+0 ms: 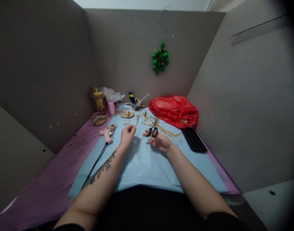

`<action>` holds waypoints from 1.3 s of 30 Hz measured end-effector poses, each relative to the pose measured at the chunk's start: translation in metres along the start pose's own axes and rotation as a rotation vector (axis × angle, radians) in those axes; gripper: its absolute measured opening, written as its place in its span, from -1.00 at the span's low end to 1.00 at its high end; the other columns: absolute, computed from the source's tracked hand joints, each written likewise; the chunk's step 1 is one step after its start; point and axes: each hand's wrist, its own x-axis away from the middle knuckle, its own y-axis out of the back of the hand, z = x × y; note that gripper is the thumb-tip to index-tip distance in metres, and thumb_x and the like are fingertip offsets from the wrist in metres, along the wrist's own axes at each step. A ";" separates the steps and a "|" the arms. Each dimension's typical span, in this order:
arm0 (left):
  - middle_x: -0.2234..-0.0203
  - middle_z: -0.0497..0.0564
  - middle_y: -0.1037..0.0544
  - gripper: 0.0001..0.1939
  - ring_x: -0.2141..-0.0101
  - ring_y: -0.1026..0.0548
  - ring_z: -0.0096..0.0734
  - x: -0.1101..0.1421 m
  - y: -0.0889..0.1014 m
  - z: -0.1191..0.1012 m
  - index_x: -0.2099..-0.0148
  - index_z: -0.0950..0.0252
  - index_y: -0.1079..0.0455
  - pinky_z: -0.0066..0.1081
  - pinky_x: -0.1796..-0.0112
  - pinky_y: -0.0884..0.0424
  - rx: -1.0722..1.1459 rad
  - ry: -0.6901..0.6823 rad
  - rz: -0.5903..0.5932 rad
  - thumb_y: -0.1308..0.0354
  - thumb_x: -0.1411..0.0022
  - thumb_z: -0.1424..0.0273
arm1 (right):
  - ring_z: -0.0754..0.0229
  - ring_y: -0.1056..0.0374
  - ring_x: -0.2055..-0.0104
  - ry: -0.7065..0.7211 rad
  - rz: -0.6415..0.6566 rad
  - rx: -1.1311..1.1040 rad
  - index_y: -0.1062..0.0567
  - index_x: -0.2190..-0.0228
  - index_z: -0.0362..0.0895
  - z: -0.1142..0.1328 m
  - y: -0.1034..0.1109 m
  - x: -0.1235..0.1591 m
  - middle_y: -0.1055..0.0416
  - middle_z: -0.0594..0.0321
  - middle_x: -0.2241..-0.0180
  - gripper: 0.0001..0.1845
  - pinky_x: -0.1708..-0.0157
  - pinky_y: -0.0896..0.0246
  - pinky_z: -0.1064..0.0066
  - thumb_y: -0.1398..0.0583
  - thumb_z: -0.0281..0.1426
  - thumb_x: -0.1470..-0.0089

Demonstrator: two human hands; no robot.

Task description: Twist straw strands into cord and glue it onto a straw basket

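My left hand (128, 133) is closed in a pinch on thin straw strands (137, 120), which stick up above the fingertips. To its right, black-handled scissors (152, 131) hang on the fingers of my right hand (161, 141), blades pointing up and away. That hand is loosely curled, palm partly upward, and apart from the left. Beyond it a bundle of long straw strips (166, 131) lies on the blue sheet (147, 170). A round woven straw piece (127, 114) rests farther back, among small scraps.
A pink glue gun (107, 133) with a black cord lies at left. Behind it are a woven piece (98, 119), a jar (99, 102) and pink thread (111, 108). A pen container (136, 104), red bag (174, 110) and black phone (194, 140) stand or lie around. Grey panels enclose the table.
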 end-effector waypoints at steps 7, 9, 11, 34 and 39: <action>0.58 -0.08 -0.40 -0.72 0.57 -0.33 -0.56 0.001 0.001 -0.008 0.36 0.34 -0.38 -0.55 0.54 -0.23 0.208 0.155 0.052 -0.20 0.04 0.22 | 0.25 -0.21 0.52 0.131 -0.539 1.070 -0.47 0.59 -0.15 0.001 0.040 -0.006 -0.36 0.27 0.60 -0.81 0.52 0.01 0.46 -0.19 -0.28 0.13; 0.57 -0.07 -0.42 -0.70 0.57 -0.34 -0.56 0.001 0.001 -0.009 0.34 0.34 -0.38 -0.55 0.54 -0.22 0.249 0.200 0.090 -0.22 0.06 0.21 | 0.20 -0.25 0.46 0.137 -0.596 1.170 -0.47 0.55 -0.13 0.000 0.042 -0.006 -0.38 0.26 0.56 -0.83 0.47 -0.02 0.44 -0.20 -0.27 0.16; 0.56 -0.06 -0.43 -0.67 0.56 -0.35 -0.55 0.001 0.000 -0.009 0.32 0.34 -0.39 -0.54 0.53 -0.23 0.245 0.220 0.126 -0.22 0.07 0.20 | 0.21 -0.25 0.46 0.146 -0.600 1.107 -0.45 0.51 -0.13 -0.002 0.038 -0.006 -0.38 0.26 0.54 -0.81 0.46 -0.04 0.44 -0.20 -0.26 0.16; 0.65 -0.08 -0.43 -0.68 0.59 -0.36 -0.48 0.019 0.000 -0.016 0.16 0.31 -0.45 -0.49 0.46 -0.24 -0.365 -0.264 0.191 0.01 -0.21 0.23 | 0.42 -0.09 0.68 -0.210 0.017 0.730 -0.31 0.44 -0.17 0.015 -0.017 0.012 -0.40 0.24 0.51 -0.91 0.69 0.04 0.55 -0.10 -0.45 0.12; 0.62 -0.08 -0.43 -0.72 0.59 -0.33 -0.52 0.019 -0.002 -0.016 0.27 0.33 -0.44 -0.52 0.48 -0.21 -0.309 -0.249 0.245 0.02 -0.19 0.27 | 0.37 -0.21 0.59 -0.162 -0.045 0.727 -0.33 0.51 -0.18 0.016 -0.022 0.011 -0.38 0.26 0.57 -0.92 0.60 -0.04 0.55 -0.13 -0.51 0.20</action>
